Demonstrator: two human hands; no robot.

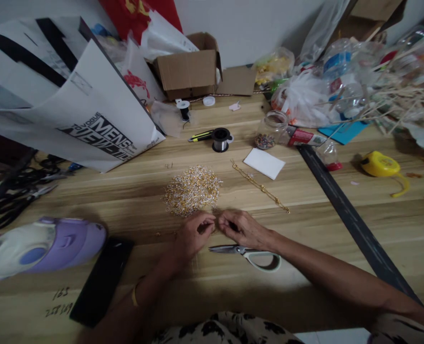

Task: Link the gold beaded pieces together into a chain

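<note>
Just in front of a pile of small gold and silver wire pieces [192, 191], my left hand [196, 232] and my right hand [241, 227] are close together. Thumb and fingers of each are pinched; whatever lies between the fingertips is too small to make out. White-handled scissors [245, 251] lie just below my right hand, blades pointing left. A gold chain [261, 187] is stretched out on the table right of the pile, beside a white folded paper [264, 163].
Behind the pile are a wire spool [220, 140] and a jar of beads [271, 129]. A black phone [102, 281] and a purple bottle [68, 243] lie left. A yellow tape measure [380, 164] sits right. A paper bag [90, 110] stands back left.
</note>
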